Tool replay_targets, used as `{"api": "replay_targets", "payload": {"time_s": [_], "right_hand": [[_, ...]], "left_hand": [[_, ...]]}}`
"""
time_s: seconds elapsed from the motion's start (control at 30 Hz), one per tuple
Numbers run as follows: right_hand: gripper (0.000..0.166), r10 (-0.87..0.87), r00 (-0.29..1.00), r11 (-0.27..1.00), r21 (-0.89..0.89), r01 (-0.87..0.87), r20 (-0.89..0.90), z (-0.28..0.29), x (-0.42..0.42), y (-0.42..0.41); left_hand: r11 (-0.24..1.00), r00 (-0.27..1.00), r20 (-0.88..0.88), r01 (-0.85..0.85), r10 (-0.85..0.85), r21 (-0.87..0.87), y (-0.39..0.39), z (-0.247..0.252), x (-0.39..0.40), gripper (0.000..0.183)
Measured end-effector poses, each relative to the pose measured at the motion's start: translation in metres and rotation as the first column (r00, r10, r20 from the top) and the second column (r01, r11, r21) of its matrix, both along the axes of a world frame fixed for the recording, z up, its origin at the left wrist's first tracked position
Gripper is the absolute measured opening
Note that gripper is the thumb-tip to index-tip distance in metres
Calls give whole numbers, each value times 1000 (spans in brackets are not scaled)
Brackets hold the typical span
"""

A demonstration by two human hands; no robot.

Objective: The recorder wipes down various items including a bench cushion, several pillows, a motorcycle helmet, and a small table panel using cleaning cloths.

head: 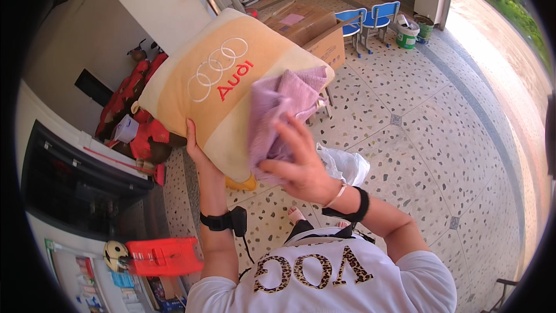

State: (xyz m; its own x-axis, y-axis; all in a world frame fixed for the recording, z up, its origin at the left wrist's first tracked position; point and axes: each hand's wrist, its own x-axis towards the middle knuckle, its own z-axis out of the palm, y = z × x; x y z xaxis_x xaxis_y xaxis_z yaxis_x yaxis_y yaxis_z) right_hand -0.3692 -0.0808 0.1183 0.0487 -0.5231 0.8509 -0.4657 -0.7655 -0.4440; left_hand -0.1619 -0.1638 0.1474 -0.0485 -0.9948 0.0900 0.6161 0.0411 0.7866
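Note:
A square cushion (204, 78) in cream and light orange, with Audi embroidery, is held up in front of me. My left hand (197, 148) supports its lower left edge, the thumb showing on the front and the other fingers hidden behind. Over the cushion's lower right side lies a crumpled mauve cloth (271, 113). My right hand (299, 161), slightly blurred, presses on this cloth with fingers spread and partly bent. A white plastic bag (347, 165) is beyond my right wrist, lower down.
Behind the cushion stands an open cardboard box (325, 48). Two blue chairs (380, 19) and a white-and-green bucket (407, 37) are farther back. Red-covered furniture (150, 139) stands at left, near a red broom or dustpan (160, 174). A red plastic object (163, 255) sits at lower left.

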Motion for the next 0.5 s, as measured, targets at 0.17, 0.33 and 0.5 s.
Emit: {"api": "replay_targets", "payload": {"time_s": [0.17,0.33,0.5], "right_hand": [[24,35,993,992,-116,-48,-116,-34,28,18],[15,-315,924,651,757,44,217,-138,-14,-37],[25,-131,814,770,575,-277,567,-86,51,66]], "left_hand": [[968,962,101,-251,252,-28,120,14,37,56],[844,824,238,-536,514,32,260,26,100,52],[729,725,229,-679,650,80,412,26,137,48]]}}
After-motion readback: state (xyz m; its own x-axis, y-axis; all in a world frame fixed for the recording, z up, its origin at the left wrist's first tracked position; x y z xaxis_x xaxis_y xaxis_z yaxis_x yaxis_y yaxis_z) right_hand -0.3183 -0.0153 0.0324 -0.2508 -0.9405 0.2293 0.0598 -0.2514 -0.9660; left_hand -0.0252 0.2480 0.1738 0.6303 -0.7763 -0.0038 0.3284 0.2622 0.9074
